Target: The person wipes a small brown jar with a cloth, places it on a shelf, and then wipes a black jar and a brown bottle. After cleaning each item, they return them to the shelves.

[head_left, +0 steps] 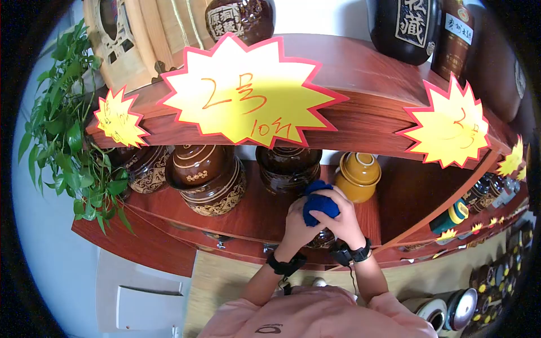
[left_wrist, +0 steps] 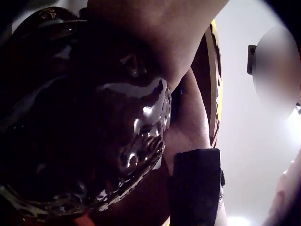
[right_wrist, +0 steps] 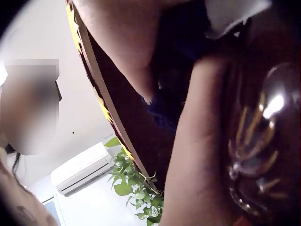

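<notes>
A bunched blue cloth (head_left: 320, 210) shows between the two hands, in front of the lower shelf. The left hand (head_left: 300, 223) grips it from the left, and the right hand (head_left: 345, 218) holds it from the other side with the thumb across its front. Directly below the hands is a dark brown glazed jar (head_left: 322, 239), mostly hidden by them in the head view. The same glossy jar (left_wrist: 94, 122) fills much of the left wrist view. Its raised pattern (right_wrist: 251, 155) shows beside the forearm in the right wrist view, where the blue cloth (right_wrist: 164, 113) is dark and partly covered.
Brown patterned jars (head_left: 211, 188), a dark lidded jar (head_left: 288, 169) and a yellow-brown jar (head_left: 358, 179) stand on the shelf behind the hands. Above, the upper shelf edge (head_left: 360, 129) carries starburst price signs (head_left: 253, 96). A trailing plant (head_left: 73, 135) hangs at left.
</notes>
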The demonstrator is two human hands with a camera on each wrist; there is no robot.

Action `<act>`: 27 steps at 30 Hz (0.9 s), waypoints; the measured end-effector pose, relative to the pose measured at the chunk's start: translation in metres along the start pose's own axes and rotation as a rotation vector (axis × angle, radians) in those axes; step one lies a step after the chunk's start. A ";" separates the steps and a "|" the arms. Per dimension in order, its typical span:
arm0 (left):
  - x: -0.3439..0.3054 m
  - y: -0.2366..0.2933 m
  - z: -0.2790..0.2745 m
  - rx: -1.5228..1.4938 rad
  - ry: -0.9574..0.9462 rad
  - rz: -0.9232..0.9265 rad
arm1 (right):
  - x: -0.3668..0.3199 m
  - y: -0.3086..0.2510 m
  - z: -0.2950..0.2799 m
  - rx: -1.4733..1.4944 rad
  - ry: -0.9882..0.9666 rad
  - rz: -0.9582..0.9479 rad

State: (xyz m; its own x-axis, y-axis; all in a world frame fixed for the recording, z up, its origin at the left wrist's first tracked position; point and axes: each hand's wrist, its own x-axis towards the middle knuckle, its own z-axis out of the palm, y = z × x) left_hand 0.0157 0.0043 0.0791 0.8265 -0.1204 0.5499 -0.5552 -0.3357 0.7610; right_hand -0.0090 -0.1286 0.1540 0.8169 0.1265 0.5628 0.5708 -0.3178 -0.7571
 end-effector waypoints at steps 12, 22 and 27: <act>0.008 0.016 -0.011 0.028 -0.038 0.131 | -0.047 0.032 0.024 -0.049 0.298 0.048; 0.012 0.002 -0.020 -0.098 -0.179 0.251 | -0.094 0.047 0.041 -0.376 0.301 -0.126; 0.017 0.001 -0.044 -0.343 -0.481 0.216 | -0.122 0.050 0.054 -0.556 0.294 -0.110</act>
State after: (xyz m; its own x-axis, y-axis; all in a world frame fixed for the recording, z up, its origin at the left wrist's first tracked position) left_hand 0.0254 0.0431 0.1048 0.5972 -0.5860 0.5477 -0.6466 0.0524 0.7610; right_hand -0.0751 -0.1093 0.0294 0.6541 -0.0518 0.7546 0.4569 -0.7680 -0.4487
